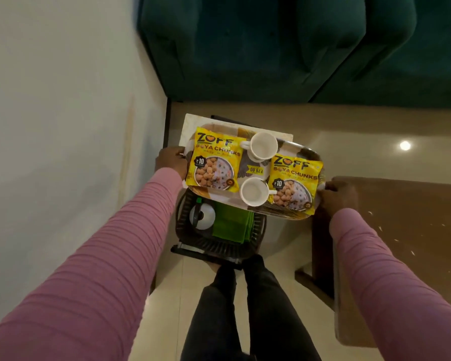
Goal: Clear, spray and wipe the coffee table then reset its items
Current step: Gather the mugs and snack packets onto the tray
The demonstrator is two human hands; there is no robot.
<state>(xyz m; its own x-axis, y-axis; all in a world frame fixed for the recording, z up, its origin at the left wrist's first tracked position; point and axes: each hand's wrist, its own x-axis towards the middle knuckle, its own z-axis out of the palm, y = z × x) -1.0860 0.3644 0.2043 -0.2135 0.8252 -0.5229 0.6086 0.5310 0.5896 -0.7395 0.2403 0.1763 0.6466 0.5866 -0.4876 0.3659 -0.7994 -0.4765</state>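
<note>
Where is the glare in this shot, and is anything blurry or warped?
Head view: a round light reflection glares off the glossy floor right of the tray. Head view: the left yellow packet has sharp, readable print, but the green sofa above is dim and soft. Head view: the wide-angle lens stretches both pink sleeves toward the corners.

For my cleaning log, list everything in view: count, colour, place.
tray: one, patterned, carried between both grips
soya chunks packets: two, yellow, on the tray
cups: two, white, on the tray between the packets
basket: one, dark, below the tray
spray bottle: one, white with green top, in the basket
cloth: one, green, in the basket
coffee table: one, brown, right
sofa: one, dark green, top
left grip: pink sleeve, holds the tray's left edge
right grip: pink sleeve, holds the tray's right edge
</note>
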